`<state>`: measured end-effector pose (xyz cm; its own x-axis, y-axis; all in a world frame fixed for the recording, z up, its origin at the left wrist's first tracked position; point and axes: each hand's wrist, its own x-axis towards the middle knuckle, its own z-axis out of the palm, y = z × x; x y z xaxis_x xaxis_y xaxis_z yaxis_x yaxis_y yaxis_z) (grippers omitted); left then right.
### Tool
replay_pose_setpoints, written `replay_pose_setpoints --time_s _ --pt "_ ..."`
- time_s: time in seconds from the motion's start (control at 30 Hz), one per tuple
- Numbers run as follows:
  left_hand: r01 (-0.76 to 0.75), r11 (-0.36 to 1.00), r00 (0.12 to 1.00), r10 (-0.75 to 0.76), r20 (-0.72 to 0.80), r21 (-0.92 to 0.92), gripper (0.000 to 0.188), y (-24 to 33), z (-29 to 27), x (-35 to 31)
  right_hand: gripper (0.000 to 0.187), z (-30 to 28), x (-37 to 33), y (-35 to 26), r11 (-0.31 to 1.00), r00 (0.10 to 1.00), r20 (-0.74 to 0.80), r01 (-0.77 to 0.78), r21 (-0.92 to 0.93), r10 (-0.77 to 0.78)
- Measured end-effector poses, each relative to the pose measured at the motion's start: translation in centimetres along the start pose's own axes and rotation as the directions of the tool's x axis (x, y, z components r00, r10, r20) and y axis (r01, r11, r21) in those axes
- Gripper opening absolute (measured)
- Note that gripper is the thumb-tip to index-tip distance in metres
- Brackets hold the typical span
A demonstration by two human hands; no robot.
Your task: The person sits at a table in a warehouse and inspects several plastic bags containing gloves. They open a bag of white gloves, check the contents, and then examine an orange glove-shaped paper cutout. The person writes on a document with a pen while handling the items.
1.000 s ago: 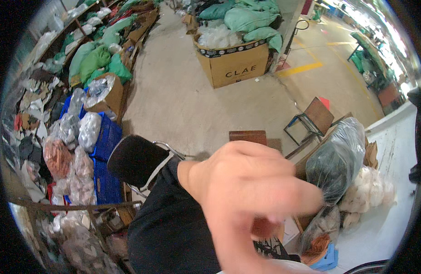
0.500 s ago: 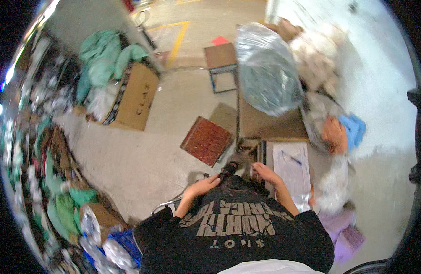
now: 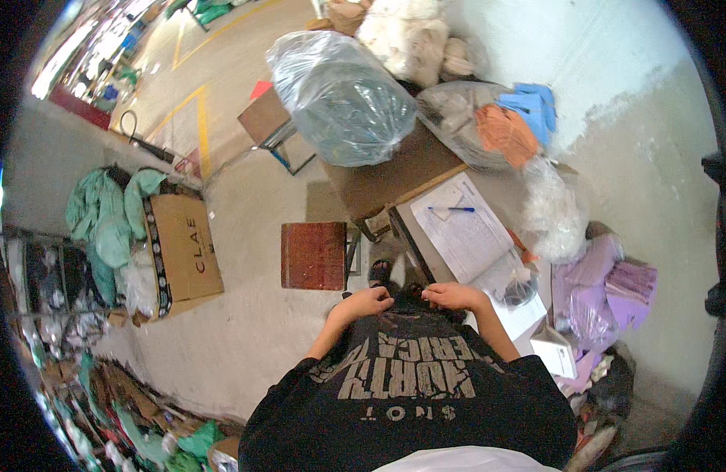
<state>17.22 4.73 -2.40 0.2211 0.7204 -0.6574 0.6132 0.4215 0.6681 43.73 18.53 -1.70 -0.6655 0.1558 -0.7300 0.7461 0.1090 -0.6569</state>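
I look down my own front at a black printed T-shirt [image 3: 402, 393]. My left hand [image 3: 367, 303] and my right hand [image 3: 453, 295] rest side by side at the shirt's lower edge, fingers curled over the dark cloth. Just beyond my left hand stands a red-brown wooden stool [image 3: 314, 256]. Beyond my right hand a desk carries an open sheet of lined paper [image 3: 461, 228] with a blue pen [image 3: 451, 209] lying on it. What lies under my fingers is hidden.
A big clear plastic bag [image 3: 339, 98] sits on a brown table behind the desk. Bags of orange and blue cloth [image 3: 512, 126] and purple bags [image 3: 607, 291] line the wall on the right. A cardboard box [image 3: 182, 244] with green cloth [image 3: 103, 220] stands left.
One second ago a hand filled the view close to the camera. The view has since swung round to the desk, and both hands have come down to the shirt's lower edge.
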Motion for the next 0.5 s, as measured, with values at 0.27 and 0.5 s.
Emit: replay_pose_setpoints --time_s 0.27,0.5 --pt "-0.169 0.965 0.966 0.123 0.226 0.199 0.034 -0.6 -4.9 0.7 0.052 -0.4 -6.9 4.8 0.989 0.991 -0.061 -0.111 0.099 0.117" --pt "-0.457 0.885 0.861 0.413 0.296 0.094 0.033 2.5 -8.6 1.2 0.031 -0.8 -9.2 4.0 0.957 0.977 -0.124 0.195 0.214 -0.171"
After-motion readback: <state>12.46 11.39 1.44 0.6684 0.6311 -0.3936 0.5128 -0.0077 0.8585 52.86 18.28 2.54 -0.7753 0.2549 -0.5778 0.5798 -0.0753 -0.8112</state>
